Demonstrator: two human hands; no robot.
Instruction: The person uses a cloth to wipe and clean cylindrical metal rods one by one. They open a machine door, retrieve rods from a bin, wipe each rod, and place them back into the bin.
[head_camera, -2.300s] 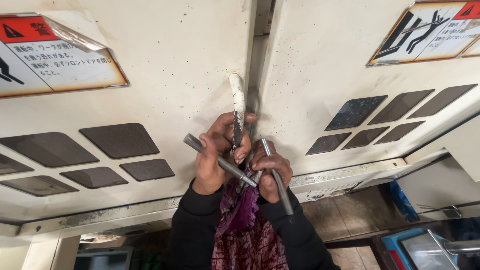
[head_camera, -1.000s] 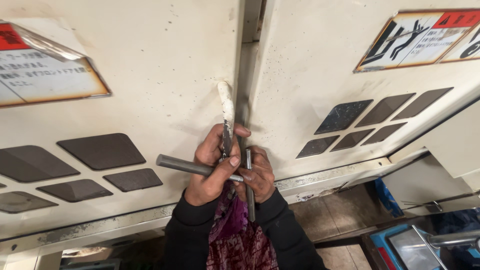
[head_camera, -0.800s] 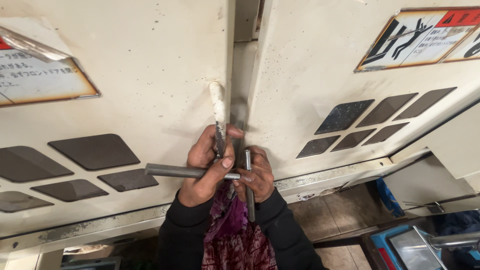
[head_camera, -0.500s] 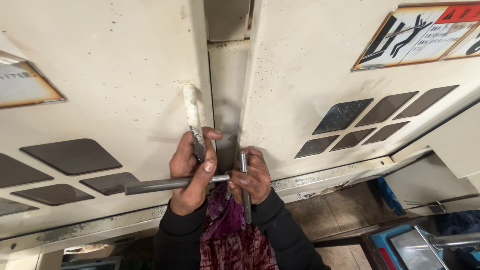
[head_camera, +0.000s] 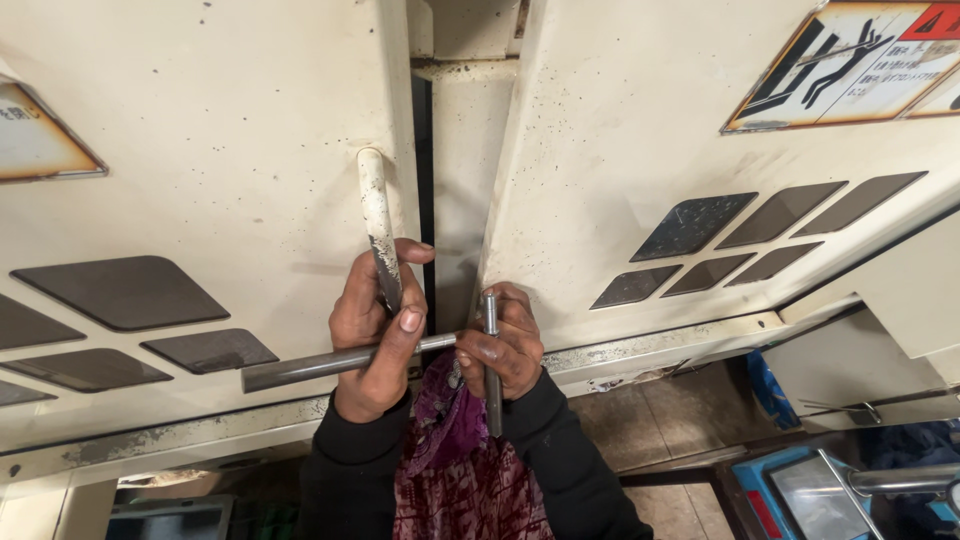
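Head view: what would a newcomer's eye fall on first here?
First, the grey metal cross-shaped wrench at the centre, gripped by both hands: the left hand on one bar, the right hand on another. It sits at the dark gap between two cream, speckled metal panels. Next, the orange-framed warning label at the upper right.

I see a grey metal cross wrench (head_camera: 400, 355) with four arms. One arm sticks out left, one points up with chipped white paint, one hangs down. It sits at the gap between two cream panels.
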